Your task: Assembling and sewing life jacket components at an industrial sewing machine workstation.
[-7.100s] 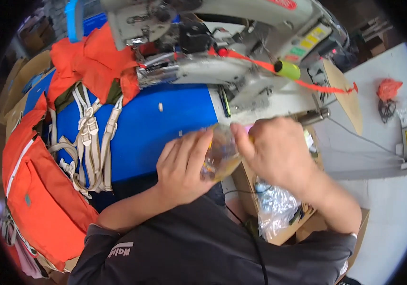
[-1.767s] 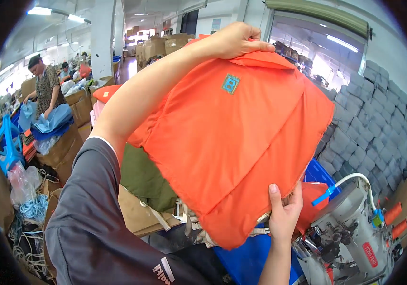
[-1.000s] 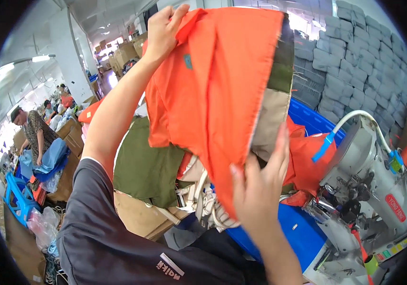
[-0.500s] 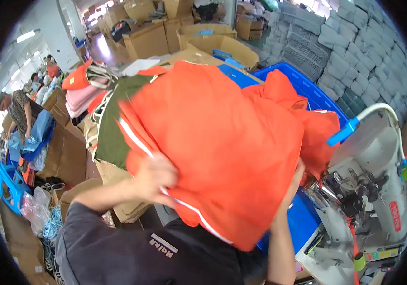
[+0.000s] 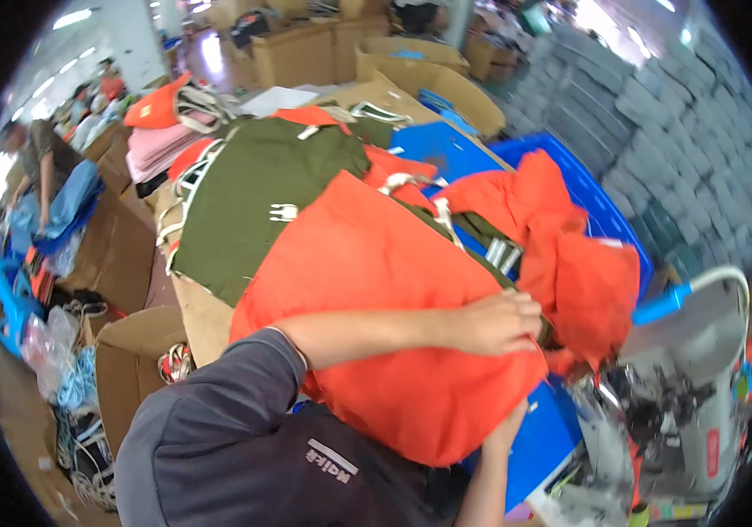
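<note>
A large orange fabric piece (image 5: 393,378) spreads in front of me, its near edge hanging over the front of my body. My left arm reaches across it to the right. The fingers of my left hand (image 5: 500,323) are closed on the piece's right edge. Just below, my right hand (image 5: 506,432) is at the lower right edge, with its fingers hidden under the cloth. Beneath and beyond lies olive green fabric (image 5: 262,193) with a white plastic buckle (image 5: 284,212). More bunched orange fabric (image 5: 569,255) with white straps sits right of my left hand.
A grey sewing machine (image 5: 683,422) stands at the right, beside a blue work surface (image 5: 538,448). Behind the bunched cloth is a blue crate (image 5: 608,198). Folded pink fabric (image 5: 161,154) lies far left. An open cardboard box (image 5: 130,369) stands left; a co-worker (image 5: 51,167) handles blue cloth.
My left hand has moved from the left white-trimmed edge across to the right edge. The orange piece has come down flatter, uncovering the olive fabric and buckle. My right hand has dropped lower.
</note>
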